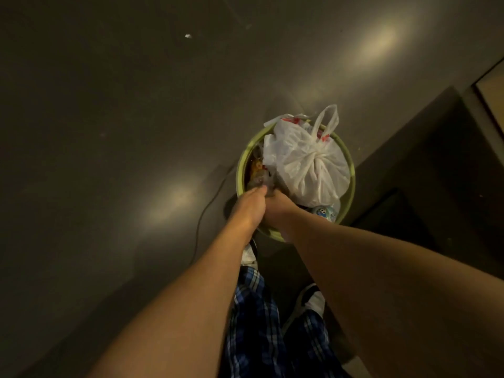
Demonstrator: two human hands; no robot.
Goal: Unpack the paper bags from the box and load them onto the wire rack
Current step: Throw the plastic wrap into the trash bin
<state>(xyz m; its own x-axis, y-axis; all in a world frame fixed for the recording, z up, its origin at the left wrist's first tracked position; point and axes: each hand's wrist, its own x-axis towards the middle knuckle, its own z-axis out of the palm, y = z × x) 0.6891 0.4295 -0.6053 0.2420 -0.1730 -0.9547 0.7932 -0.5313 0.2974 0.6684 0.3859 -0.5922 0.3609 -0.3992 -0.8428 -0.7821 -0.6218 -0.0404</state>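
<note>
Both hands, left hand (pixel 249 205) and right hand (pixel 275 204), meet over a green bin (pixel 241 167), fingers blurred so can't tell their grip. Crinkly knotted white plastic bag (pixel 308 165) fills it.

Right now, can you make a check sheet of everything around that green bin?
Surface: dark shiny floor with two light glares.
Job's things: nothing seen; no box, paper bags or wire rack.
Clutter: green bin full of rubbish, a tied white plastic bag on top, a white scrap on the floor.
Grips: left hand and right hand meet at the bin's near edge; fingers blurred.
Cables: one thin dark cable on the floor.
Surroundings: dark furniture at right.
</note>
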